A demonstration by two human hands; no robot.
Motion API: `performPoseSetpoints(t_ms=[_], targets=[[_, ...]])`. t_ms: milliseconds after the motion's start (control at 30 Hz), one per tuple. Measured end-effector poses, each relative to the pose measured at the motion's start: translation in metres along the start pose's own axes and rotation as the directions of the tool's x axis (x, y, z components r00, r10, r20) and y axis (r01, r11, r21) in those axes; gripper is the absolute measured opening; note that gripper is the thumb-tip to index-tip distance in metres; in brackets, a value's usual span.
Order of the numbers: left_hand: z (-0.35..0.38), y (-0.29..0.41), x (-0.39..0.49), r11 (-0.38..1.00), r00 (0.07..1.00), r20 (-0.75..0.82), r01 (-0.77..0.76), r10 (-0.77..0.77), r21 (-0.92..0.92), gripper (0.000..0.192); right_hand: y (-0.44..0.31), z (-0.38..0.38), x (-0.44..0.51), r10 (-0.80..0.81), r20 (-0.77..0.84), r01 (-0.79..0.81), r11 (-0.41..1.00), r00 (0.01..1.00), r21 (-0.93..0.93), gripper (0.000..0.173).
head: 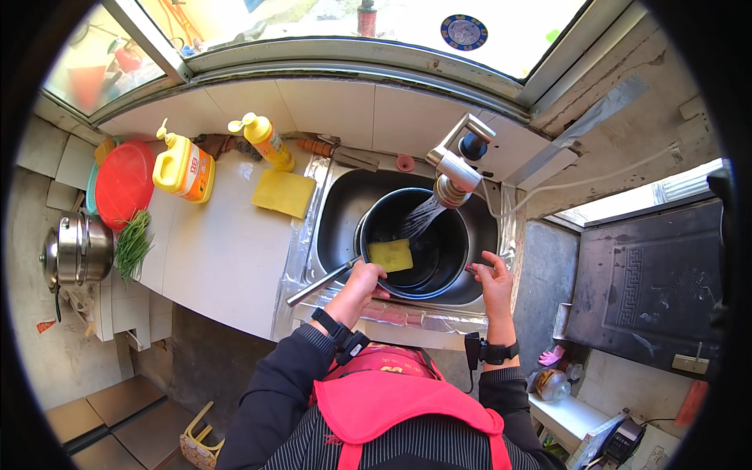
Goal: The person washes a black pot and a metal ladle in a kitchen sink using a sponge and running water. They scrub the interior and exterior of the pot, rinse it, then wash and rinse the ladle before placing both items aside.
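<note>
A dark-coated saucepan (446, 258) stands in the stainless steel sink basin (341, 205). My left hand (365, 281) grips its near-left rim, where the long metal-and-black handle (320, 284) joins. Inside the pot lies a yellow sponge (390, 255), close to the left wall. Water sprays into the pot from the faucet (453, 176). Just right of the pot is my right hand (495, 279), some fingers raised. A small dark piece shows by its fingertips; whether it is held or part of the pot cannot be told.
Left on the counter (223, 247) are a yellow sponge cloth (284, 192), a yellow squeeze bottle (267, 141), a pump jug (183, 167), a red lid (124, 185) and green stalks (133, 247). A cleaver (338, 154) lies behind the sink. A steel pot (85, 247) stands far left.
</note>
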State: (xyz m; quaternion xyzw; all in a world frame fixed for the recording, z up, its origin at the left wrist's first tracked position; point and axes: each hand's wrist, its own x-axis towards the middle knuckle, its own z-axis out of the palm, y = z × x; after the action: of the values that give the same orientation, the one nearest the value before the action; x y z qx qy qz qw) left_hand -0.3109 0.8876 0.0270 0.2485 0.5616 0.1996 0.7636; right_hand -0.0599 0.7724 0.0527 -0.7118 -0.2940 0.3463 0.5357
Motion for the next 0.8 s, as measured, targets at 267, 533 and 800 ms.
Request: performPoseSetpoints(t_ms=[267, 533, 800], targets=[[-0.004, 0.007, 0.001, 0.998, 0.995, 0.074, 0.062, -0.060, -0.029, 0.034, 0.001, -0.001, 0.003, -0.014, 0.030, 0.017, 0.996, 0.999, -0.088, 0.032], [0.014, 0.007, -0.015, 1.000, 1.000, -0.011, -0.029, 0.029, 0.007, 0.020, -0.005, -0.019, 0.011, 0.074, 0.023, -0.076, 0.995, 0.997, 0.070, 0.031], [0.021, 0.008, -0.016, 1.000, 1.000, -0.011, 0.015, -0.015, -0.022, 0.025, 0.010, -0.037, 0.013, 0.017, 0.062, -0.014, 0.999, 0.998, -0.045, 0.033]])
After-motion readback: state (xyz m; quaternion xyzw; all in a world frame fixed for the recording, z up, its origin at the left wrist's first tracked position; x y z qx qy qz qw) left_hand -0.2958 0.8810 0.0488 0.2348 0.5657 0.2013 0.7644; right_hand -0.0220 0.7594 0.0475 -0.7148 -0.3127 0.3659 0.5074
